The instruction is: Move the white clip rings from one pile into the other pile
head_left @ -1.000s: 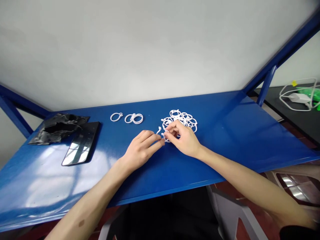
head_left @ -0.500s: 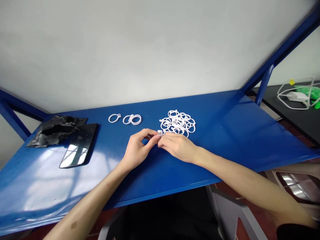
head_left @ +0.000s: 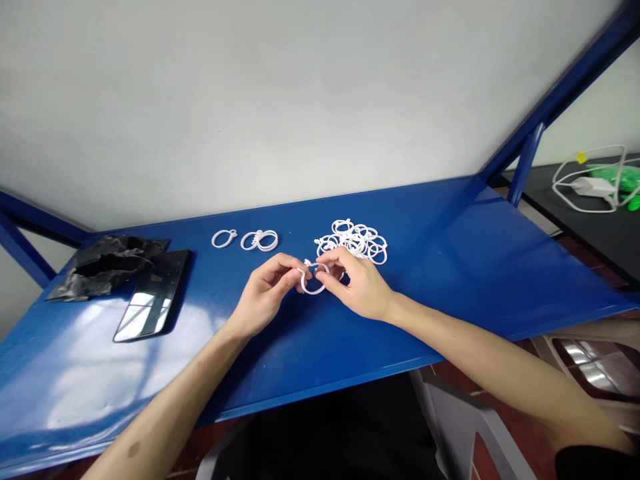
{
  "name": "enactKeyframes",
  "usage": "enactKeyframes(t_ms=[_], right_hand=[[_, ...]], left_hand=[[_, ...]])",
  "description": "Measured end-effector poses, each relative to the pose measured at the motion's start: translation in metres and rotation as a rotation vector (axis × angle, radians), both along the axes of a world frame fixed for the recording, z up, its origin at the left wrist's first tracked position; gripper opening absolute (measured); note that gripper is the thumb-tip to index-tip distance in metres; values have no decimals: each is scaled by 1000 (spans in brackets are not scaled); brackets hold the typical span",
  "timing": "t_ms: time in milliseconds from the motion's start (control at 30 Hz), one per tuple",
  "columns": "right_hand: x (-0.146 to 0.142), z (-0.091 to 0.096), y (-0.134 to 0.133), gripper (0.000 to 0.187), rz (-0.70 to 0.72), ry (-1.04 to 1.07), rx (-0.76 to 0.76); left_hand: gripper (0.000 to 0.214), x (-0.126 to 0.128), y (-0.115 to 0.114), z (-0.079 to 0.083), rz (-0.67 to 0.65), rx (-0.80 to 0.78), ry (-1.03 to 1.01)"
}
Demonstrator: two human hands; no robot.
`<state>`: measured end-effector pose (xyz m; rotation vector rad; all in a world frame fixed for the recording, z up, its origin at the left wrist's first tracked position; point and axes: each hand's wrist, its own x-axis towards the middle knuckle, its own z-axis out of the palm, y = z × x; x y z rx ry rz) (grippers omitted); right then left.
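The left hand (head_left: 265,293) and right hand (head_left: 364,287) pinch opposite sides of a white plastic ring (head_left: 315,292), held between the front edge of the counter (head_left: 430,220) and a pile of similar rings (head_left: 357,243). Loose rings (head_left: 259,240) lie toward the back edge; a black plastic bag (head_left: 117,247) lies near the back left corner.

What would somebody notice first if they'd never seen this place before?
Probably the big, shiny blue tabletop stretching across the middle. Then the thin white ring held between the left hand and right hand, with a pile of white rings just behind the right hand. Over on the left lies a crumpled black plastic bag.
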<state>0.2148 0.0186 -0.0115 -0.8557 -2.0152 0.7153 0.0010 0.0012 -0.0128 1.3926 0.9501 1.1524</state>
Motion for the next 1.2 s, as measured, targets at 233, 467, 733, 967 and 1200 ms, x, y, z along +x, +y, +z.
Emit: enactKeyframes(t_ms=[233, 467, 733, 967, 1200], right_hand=[[-1, -4, 1, 11, -97, -9, 97], [-5, -9, -3, 21, -72, -141, 375], [-6, -14, -7, 29, -20, -277, 539], [-4, -16, -5, 28, -17, -355, 721], [13, 20, 43, 23, -271, -396, 572]], left_hand=[[29, 3, 3, 3, -15, -183, 39], [30, 7, -2, 6, 114, -104, 171], [26, 8, -7, -5, 169, 27, 376], [24, 8, -4, -5, 115, 126, 456], [32, -21, 24, 2, 380, 438, 822]])
